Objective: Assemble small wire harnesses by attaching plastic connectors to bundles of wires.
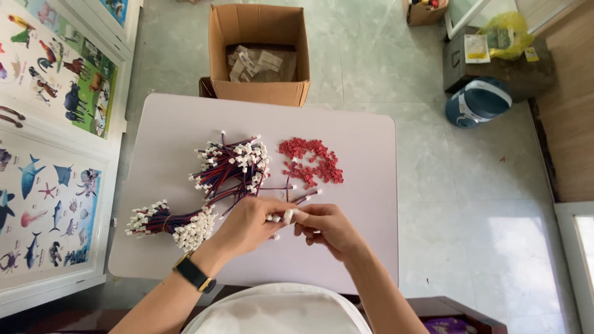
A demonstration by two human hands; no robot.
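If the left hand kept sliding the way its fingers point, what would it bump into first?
The left hand points rightward, so it would meet the right hand first; their fingers already pinch the same small wire piece.

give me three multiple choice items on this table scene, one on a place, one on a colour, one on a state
1. Where does the pile of small red clips lie?
A. right of the loose wire leads
B. inside the cardboard box
C. on the floor

2. What colour is the table?
A. green
B. pale lilac
C. black

3. How is the cardboard box?
A. taped shut
B. crushed flat
C. open at the top

Answers: 1 A, the clips sit on the table beside the leads. 2 B, its bare top shows pale lilac. 3 C, its flaps stand up and packets show inside.

Left hand and right hand pinch a white-plugged wire lead together.
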